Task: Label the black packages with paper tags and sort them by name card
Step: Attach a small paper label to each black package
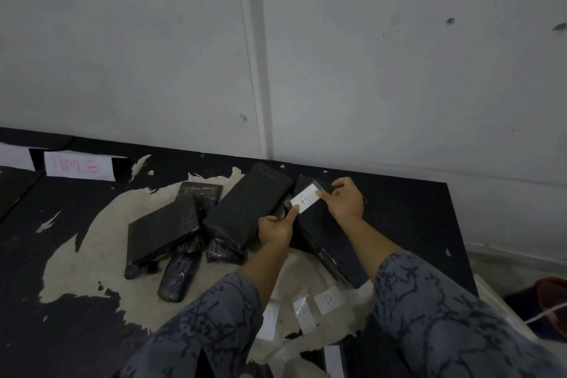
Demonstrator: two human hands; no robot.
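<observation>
Bench, black with its coating worn pale in the middle, carries the black packages heaped against the wall. One package lies angled at the right, where both hands fix a paper tag marked A. The left hand presses the tag's near end with its thumb; the right hand pinches the far end. Smoothing from the centre outward should seat it flat. The bench's right edge is close; open room lies left, toward the name card. Spare tags wait nearest the person.
</observation>
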